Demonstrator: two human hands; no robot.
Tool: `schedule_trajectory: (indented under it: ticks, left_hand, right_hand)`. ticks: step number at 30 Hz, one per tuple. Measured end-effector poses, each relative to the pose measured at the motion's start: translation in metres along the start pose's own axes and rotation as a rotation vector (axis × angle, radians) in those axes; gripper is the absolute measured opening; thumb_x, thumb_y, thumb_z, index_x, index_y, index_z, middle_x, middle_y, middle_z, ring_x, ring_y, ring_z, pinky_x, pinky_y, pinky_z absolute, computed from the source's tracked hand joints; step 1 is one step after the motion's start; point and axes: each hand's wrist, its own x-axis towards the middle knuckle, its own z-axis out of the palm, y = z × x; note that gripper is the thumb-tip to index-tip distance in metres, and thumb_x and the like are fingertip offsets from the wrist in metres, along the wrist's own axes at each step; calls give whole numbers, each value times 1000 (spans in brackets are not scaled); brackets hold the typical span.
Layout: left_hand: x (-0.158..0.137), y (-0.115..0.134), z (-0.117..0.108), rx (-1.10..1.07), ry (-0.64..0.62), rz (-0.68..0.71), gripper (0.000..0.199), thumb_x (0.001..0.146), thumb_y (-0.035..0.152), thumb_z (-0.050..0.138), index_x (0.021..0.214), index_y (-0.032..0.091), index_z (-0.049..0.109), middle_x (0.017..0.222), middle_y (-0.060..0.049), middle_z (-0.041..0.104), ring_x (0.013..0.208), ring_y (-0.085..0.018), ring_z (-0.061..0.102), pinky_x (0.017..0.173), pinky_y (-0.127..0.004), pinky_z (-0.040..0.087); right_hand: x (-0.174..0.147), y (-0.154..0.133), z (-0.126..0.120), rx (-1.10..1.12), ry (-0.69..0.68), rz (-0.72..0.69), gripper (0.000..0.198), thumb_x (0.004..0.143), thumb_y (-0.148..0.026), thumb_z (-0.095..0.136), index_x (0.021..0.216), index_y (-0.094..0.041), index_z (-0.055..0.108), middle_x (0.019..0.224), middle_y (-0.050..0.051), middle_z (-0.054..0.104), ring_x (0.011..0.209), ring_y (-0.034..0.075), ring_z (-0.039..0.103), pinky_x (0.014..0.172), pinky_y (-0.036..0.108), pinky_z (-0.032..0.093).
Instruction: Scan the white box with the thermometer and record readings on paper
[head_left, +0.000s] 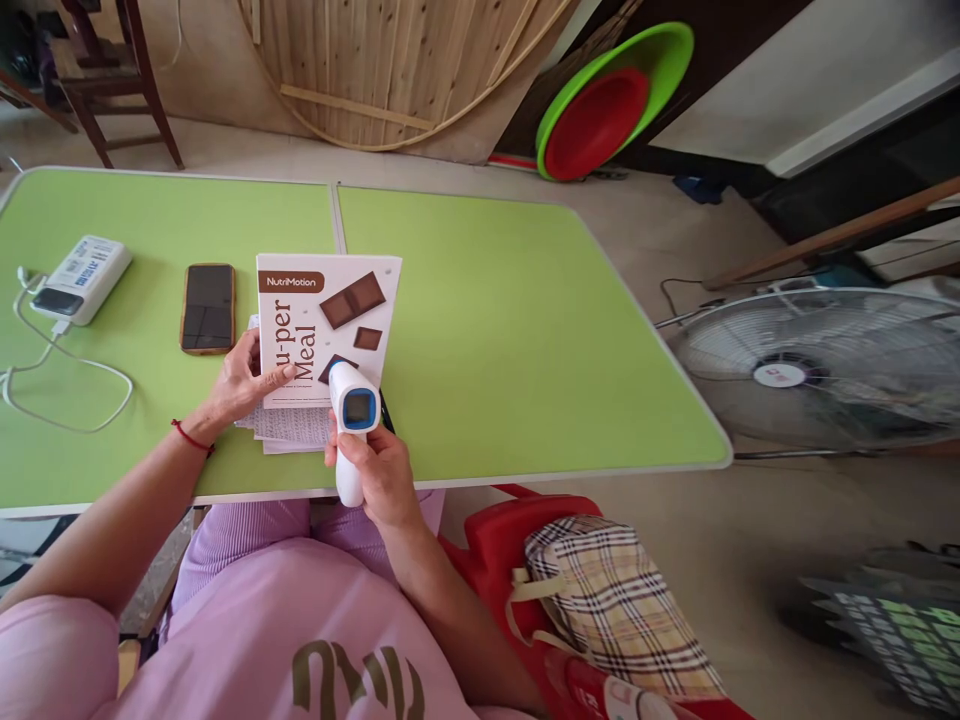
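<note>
Apparently aiming the white thermometer (358,412) gripped in the right hand (386,472) at the printed pack (322,320) held by the left hand (244,380) over the bench (517,340) (contact unclear), next probably needing steadiness.

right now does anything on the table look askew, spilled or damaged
I see nothing spilled or damaged. The papers beneath the box look askew, their edges not lined up. Also, the right hand's thermometer seems pointed at the box, perhaps an unusual target.
</note>
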Motion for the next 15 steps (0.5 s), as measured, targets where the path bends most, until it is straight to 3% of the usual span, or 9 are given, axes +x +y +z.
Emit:
schedule_trajectory:
  ticks: [15]
  left_hand:
    - [3, 12, 1, -33, -46, -28, 60, 74, 61, 84, 109, 19, 62, 110, -13, 71, 106, -36, 70, 85, -47, 61]
  right_hand:
    - [2, -11, 1, 12, -12, 23, 30, 74, -50, 73, 69, -21, 66, 60, -2, 62, 55, 13, 54, 58, 30, 43]
